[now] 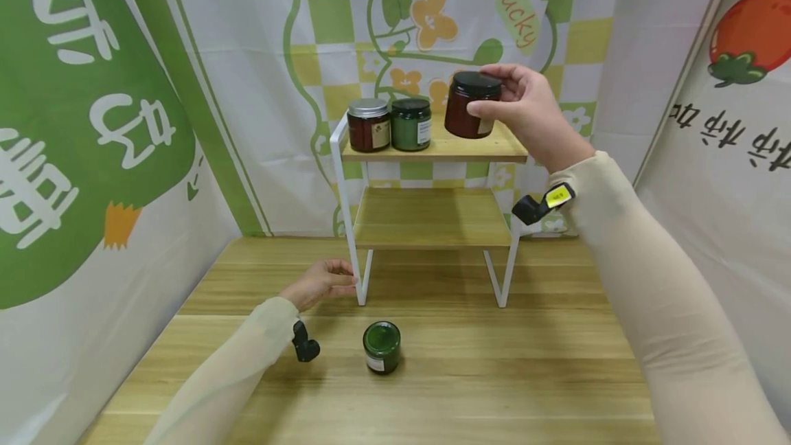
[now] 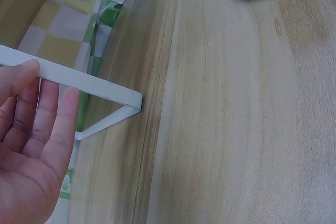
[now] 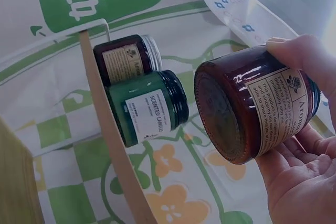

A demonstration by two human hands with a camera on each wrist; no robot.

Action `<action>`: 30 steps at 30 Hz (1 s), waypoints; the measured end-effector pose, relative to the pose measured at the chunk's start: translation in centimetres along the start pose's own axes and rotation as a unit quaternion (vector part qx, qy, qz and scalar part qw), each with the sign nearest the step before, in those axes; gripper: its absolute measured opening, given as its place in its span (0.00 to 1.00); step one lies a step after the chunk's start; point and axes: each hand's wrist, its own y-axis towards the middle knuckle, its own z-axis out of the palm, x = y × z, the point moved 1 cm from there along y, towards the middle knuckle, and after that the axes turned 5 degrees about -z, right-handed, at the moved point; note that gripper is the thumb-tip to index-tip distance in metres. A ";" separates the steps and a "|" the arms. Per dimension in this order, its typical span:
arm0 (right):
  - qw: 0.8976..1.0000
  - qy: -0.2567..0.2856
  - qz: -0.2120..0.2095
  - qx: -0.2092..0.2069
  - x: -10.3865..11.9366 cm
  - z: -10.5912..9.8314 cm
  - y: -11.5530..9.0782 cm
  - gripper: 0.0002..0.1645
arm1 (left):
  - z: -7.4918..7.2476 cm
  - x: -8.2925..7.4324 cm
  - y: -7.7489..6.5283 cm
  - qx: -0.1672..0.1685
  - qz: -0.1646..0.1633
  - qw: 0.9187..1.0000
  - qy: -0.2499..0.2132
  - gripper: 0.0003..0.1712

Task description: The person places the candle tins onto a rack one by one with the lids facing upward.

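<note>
My right hand (image 1: 534,112) grips an amber candle jar (image 3: 226,108) with a black lid between thumb and fingers, raised above the right part of the rack's top shelf (image 1: 383,155). The jar's glass base shows in the right wrist view. On that shelf's left end stand an amber jar with a silver lid (image 1: 369,130) and a green scented candle jar (image 1: 410,132) with a black lid, side by side. Low down, my left hand (image 1: 321,285) pinches the rack's white front left leg (image 2: 100,88). A second green jar (image 1: 382,347) stands upside down on the table near that hand.
The rack's lower wooden shelf (image 1: 432,218) sits below the top one. Its white front right leg (image 1: 508,273) stands on the wooden table (image 1: 494,376). Printed cloth walls (image 1: 235,74) enclose the back and both sides.
</note>
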 end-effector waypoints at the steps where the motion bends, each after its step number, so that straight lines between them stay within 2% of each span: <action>1: 1.000 0.004 0.000 -0.002 0.1 0.0 0.2 0.31 | 0.0 0.0 0.0 0.000 0.000 1.000 -0.001 0.07; 3: 1.000 0.029 0.005 -0.009 0.1 -0.1 0.7 0.32 | 0.1 0.0 0.0 -0.001 0.000 1.000 -0.002 0.07; 8: 0.999 0.049 0.014 -0.018 0.1 -0.4 1.7 0.34 | 0.1 -0.1 -0.1 0.000 -0.001 1.000 -0.002 0.07; 20: 0.998 0.030 0.025 -0.047 -1.0 -1.0 2.9 0.37 | 0.0 0.1 -0.1 -0.002 0.001 1.000 0.002 0.06; 26: 0.998 -0.011 0.028 -0.047 -1.9 -1.1 2.9 0.39 | 0.0 0.1 -0.1 -0.003 0.003 1.000 0.007 0.06; 30: 0.998 -0.020 0.032 -0.042 -2.5 -1.1 3.1 0.38 | 0.0 0.1 -0.1 -0.005 0.002 1.000 0.005 0.06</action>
